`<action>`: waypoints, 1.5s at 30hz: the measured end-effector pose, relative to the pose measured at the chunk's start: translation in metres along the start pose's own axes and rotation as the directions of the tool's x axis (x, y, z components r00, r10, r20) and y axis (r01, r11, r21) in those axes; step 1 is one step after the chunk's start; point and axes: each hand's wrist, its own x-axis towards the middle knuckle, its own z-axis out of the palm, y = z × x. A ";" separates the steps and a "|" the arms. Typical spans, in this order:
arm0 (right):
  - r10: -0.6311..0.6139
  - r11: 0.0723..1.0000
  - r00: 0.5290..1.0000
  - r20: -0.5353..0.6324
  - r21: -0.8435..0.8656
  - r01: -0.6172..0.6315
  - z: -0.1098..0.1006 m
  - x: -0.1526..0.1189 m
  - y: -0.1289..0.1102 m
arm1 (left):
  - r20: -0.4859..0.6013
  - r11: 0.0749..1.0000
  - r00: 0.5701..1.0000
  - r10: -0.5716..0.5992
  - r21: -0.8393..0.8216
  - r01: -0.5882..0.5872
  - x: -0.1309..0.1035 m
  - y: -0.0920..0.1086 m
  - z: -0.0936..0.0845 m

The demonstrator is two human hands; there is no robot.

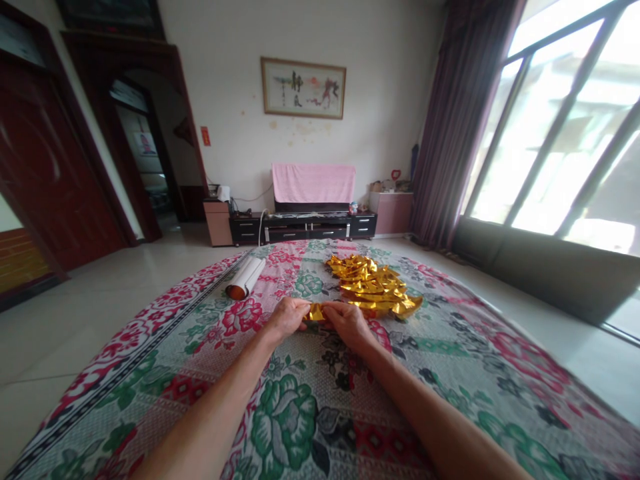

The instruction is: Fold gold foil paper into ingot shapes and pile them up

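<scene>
A small piece of shiny gold foil (315, 312) is stretched between my two hands, above the flowered cloth. My left hand (289, 316) pinches its left end, fingers closed. At the right end, my right hand (348, 324) grips it between thumb and fingers. Just beyond my right hand lies a pile of folded gold foil pieces (373, 283), spread from the table's middle toward the right. To the left, a white roll (246, 278) with an orange-gold inside rests on the cloth.
The round table's patterned cloth (285, 420) fills the foreground. Beyond it stand a black low cabinet (313, 227) and a screen under a pink cloth (314, 183). Purple curtains (443, 133) and a large window are at the right, doors at the left.
</scene>
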 end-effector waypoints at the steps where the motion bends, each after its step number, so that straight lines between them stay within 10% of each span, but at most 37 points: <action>1: 0.003 1.000 1.000 -0.004 -0.004 -0.003 0.000 0.000 0.000 | -0.003 1.000 1.000 0.005 0.007 -0.005 0.001 -0.001 0.000; 35: -0.035 0.981 0.993 -0.113 -0.195 0.012 0.001 -0.001 -0.002 | -0.012 0.996 1.000 0.023 0.084 -0.021 0.000 -0.003 0.001; 45: 0.034 0.999 0.996 -0.082 0.010 -0.033 0.004 0.002 0.002 | 0.114 0.942 0.981 -0.159 -0.281 0.185 -0.013 0.018 -0.008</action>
